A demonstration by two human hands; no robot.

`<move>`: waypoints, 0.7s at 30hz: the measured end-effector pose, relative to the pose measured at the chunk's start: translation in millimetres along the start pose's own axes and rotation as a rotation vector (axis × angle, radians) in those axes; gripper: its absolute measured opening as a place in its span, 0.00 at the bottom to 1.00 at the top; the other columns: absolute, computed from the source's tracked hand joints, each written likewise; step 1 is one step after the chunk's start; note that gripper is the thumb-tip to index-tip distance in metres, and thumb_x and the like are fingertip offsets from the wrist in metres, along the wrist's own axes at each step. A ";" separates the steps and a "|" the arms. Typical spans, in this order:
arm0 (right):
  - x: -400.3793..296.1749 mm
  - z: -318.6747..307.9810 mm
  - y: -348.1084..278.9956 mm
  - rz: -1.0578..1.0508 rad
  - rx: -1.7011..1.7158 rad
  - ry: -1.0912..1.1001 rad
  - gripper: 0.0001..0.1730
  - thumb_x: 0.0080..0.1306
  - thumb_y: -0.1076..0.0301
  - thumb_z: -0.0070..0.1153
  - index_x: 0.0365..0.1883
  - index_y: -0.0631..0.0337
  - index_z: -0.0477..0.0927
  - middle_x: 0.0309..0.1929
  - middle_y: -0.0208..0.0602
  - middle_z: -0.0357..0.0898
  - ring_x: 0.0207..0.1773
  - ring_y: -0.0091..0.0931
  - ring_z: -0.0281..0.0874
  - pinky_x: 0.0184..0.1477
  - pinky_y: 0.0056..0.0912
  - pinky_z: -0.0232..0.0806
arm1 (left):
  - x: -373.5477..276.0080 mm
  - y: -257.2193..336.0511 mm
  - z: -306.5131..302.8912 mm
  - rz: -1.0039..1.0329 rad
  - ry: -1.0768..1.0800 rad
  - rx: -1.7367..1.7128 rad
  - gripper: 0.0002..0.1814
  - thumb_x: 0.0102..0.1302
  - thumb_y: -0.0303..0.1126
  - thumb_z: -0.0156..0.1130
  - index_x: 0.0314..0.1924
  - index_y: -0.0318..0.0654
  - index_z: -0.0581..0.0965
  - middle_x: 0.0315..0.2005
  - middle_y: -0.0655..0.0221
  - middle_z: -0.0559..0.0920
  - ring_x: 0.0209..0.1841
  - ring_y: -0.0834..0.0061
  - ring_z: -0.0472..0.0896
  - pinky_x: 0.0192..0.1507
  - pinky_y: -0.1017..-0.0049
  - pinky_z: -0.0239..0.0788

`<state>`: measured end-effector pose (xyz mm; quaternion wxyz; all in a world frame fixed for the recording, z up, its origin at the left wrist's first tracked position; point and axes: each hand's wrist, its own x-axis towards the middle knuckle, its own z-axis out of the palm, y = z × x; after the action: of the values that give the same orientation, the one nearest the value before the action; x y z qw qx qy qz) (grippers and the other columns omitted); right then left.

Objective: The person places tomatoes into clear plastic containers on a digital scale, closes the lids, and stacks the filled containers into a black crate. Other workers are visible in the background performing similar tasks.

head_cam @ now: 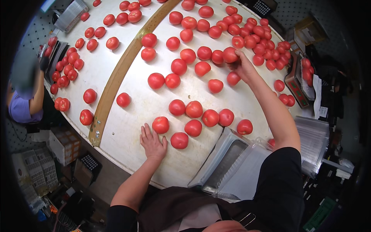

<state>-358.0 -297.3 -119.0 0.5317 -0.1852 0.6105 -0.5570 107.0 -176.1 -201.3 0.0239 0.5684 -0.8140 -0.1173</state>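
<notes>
My right hand (pixel 242 66) reaches out to the far right side of the table and grips a red tomato (pixel 230 54) between thumb and fingers. Just below that hand lies another tomato (pixel 233 78). Flat on the white tabletop (pixel 136 116), my left hand (pixel 153 144) rests palm down with fingers spread, holding nothing. Its fingertips are beside a tomato (pixel 161 125), and a second tomato (pixel 179 140) sits to its right. Many loose tomatoes are scattered between and beyond my hands.
A wooden strip (pixel 120 74) divides the table. Clear plastic trays (pixel 232 165) sit at the near right edge. A digital scale (pixel 296 84) with tomatoes stands at right, by a tomato pile (pixel 261 43). Across the strip, a person (pixel 26 105) is at the left edge.
</notes>
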 end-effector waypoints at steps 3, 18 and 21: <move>-40.0 38.5 -19.7 0.286 0.304 -0.256 0.29 0.71 0.47 0.42 0.57 0.64 0.69 0.44 0.48 0.78 0.36 0.29 0.80 0.40 0.31 0.74 | -0.3 -1.1 -0.1 -0.018 -0.013 -0.002 0.35 0.60 0.47 0.58 0.63 0.32 0.68 0.73 0.49 0.50 0.76 0.49 0.44 0.71 0.48 0.38; -15.7 -29.4 -3.2 0.040 -0.767 0.142 0.33 0.72 0.39 0.35 0.38 0.63 0.76 0.30 0.38 0.81 0.29 0.26 0.79 0.33 0.31 0.73 | 0.9 1.2 -2.8 0.002 -0.007 -0.002 0.36 0.63 0.47 0.55 0.66 0.32 0.65 0.73 0.48 0.49 0.76 0.49 0.44 0.71 0.48 0.38; -29.6 -44.2 13.4 0.250 -1.025 0.093 0.31 0.70 0.39 0.40 0.41 0.63 0.74 0.30 0.38 0.80 0.30 0.27 0.79 0.32 0.33 0.74 | 2.0 -0.3 -1.4 0.010 0.007 0.001 0.36 0.62 0.47 0.56 0.66 0.32 0.65 0.73 0.48 0.50 0.75 0.49 0.45 0.71 0.48 0.39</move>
<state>-380.1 -247.6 -125.9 0.4075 -0.3222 0.8449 -0.1271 106.8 -178.2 -200.2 0.0270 0.5646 -0.8169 -0.1149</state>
